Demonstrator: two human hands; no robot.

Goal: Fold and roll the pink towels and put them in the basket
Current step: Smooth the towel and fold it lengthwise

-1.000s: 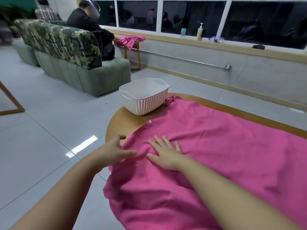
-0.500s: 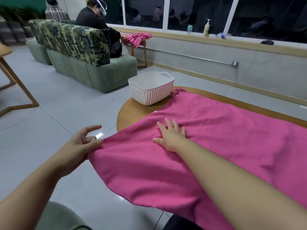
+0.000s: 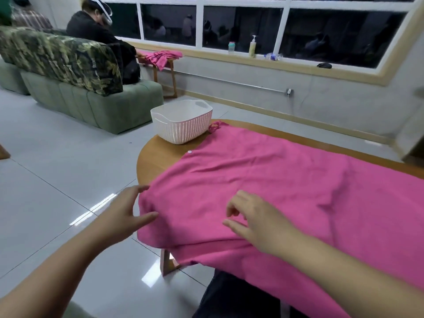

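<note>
A large pink towel [image 3: 275,180] lies spread over the wooden table [image 3: 160,159], its near edge hanging off the front. The left end looks doubled over into a thicker edge. My left hand [image 3: 121,214] is at that left edge, fingers and thumb straight, touching the cloth on either side of the fold. My right hand [image 3: 257,221] is over the towel's near middle with its fingers loosely curled and nothing in them. A white woven plastic basket [image 3: 183,127] stands empty at the table's far left end, beside the towel's looped corner.
Grey tiled floor lies to the left of the table. A green sofa [image 3: 91,104] with a leaf-patterned cover stands behind, with a person [image 3: 96,26] seated. More pink towels [image 3: 160,57] lie on a small table by the window. Bottles [image 3: 252,45] stand on the sill.
My left hand pulled the towel's left corner outward, then brought it back to the table end and let go. My right hand lifted from flat on the towel to loosely curled.
</note>
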